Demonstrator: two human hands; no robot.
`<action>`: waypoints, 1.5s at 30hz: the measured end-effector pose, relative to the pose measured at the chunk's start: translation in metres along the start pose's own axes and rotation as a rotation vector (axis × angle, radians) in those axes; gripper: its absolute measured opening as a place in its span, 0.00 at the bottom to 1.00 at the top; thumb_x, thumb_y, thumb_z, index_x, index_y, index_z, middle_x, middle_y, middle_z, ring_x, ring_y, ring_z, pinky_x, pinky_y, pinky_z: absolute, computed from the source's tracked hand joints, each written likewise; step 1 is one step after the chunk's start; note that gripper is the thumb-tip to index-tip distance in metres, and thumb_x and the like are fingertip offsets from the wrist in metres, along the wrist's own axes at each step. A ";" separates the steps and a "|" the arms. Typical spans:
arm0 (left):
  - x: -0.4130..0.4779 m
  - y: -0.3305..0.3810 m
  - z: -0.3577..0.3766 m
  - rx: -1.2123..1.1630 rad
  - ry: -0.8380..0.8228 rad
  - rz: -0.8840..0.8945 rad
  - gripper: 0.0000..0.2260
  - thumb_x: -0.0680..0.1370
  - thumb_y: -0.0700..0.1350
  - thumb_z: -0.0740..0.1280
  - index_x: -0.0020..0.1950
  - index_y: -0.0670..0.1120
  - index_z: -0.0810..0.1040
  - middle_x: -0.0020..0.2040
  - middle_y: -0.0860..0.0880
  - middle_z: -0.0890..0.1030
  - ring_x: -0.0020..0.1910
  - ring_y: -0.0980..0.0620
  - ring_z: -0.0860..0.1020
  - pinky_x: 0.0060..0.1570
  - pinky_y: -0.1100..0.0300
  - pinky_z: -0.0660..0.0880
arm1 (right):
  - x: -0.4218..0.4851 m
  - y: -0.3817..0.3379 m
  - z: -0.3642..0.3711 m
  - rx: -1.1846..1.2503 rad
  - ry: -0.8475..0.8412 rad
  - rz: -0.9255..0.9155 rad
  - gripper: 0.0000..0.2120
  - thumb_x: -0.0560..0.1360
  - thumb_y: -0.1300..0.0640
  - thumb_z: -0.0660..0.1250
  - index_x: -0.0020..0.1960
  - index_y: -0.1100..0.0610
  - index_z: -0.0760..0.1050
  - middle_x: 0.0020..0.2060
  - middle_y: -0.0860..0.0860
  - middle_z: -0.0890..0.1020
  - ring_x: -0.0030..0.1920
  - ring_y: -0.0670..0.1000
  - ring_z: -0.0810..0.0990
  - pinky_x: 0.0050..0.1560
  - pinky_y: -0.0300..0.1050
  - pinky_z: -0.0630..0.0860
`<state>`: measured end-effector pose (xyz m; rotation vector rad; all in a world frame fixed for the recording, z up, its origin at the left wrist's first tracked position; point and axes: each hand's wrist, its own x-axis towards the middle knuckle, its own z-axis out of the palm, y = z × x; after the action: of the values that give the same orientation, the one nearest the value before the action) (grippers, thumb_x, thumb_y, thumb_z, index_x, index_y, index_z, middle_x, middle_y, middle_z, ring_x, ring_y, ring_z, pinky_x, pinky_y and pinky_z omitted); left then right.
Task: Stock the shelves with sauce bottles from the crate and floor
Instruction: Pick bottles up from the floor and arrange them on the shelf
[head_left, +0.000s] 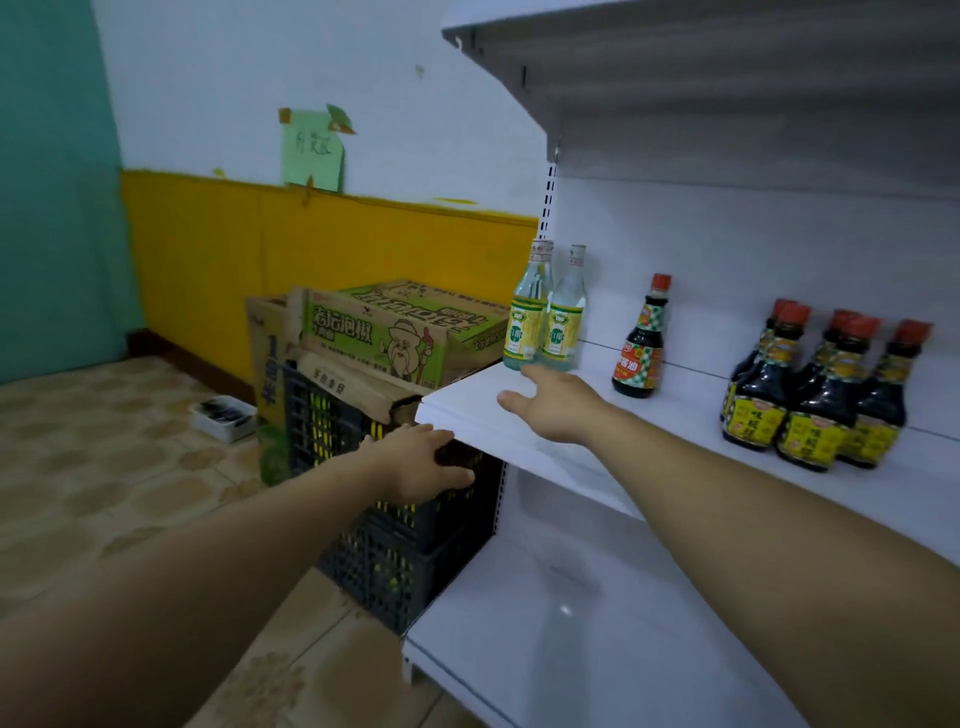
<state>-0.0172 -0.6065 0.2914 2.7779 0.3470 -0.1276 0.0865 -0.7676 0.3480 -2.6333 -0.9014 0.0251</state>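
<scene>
The room has a pale wall with a yellow lower band, a patterned tile floor (104, 467), and white sheet-metal shelving on the right. Beside the left end of the shelving stands a black lattice plastic crate (395, 571), with yellow labels showing through its holes, and printed cardboard cartons (384, 332) are piled on its far side.

My left hand (415, 457) is at the crate's top edge, just under the front left corner of the middle shelf (519, 421). Thumb and fingers curl round something dark and rounded. I take it for a dark bottle (457, 457), though I cannot tell for sure that it is not the crate rim. My right hand (550, 405) lies flat over the shelf's left end with the fingers straight, holding nothing, its fingertips just short of the clear bottles (545, 317) at the back left corner.

Further right stand a lone red-capped soy bottle (641, 348) and, near the front edge, a cluster of yellow-labelled dark bottles (815, 395).

These look like glass: rigid, smooth, heavy for their size, and breakable on tile or steel. I would hold one round the straight labelled body, where the paper gives friction. The narrow neck or cap would be a poorer hold. The painted shelf is slick, so a base set down tilted could slide.
</scene>
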 end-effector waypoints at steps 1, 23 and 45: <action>-0.017 -0.004 0.002 0.005 0.004 -0.026 0.38 0.74 0.68 0.59 0.78 0.53 0.50 0.79 0.50 0.48 0.78 0.45 0.48 0.72 0.38 0.52 | -0.013 -0.008 0.002 -0.003 -0.012 -0.015 0.34 0.79 0.38 0.57 0.79 0.55 0.53 0.77 0.53 0.58 0.74 0.56 0.61 0.69 0.48 0.62; -0.272 -0.091 0.056 -0.091 0.103 -0.522 0.36 0.76 0.61 0.64 0.78 0.51 0.52 0.79 0.49 0.53 0.77 0.47 0.55 0.74 0.51 0.56 | -0.150 -0.170 0.109 0.023 -0.309 -0.418 0.32 0.80 0.39 0.56 0.78 0.52 0.54 0.74 0.56 0.64 0.68 0.59 0.70 0.63 0.51 0.71; -0.338 -0.291 0.247 -0.485 -0.152 -0.882 0.35 0.76 0.58 0.65 0.78 0.48 0.54 0.78 0.47 0.57 0.75 0.47 0.59 0.72 0.55 0.59 | -0.149 -0.267 0.411 -0.120 -0.881 -0.530 0.25 0.80 0.43 0.59 0.73 0.53 0.62 0.68 0.57 0.72 0.64 0.59 0.73 0.60 0.48 0.70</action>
<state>-0.4293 -0.5001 0.0102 1.9531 1.3309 -0.3944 -0.2434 -0.5267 0.0390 -2.3551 -1.8846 1.0779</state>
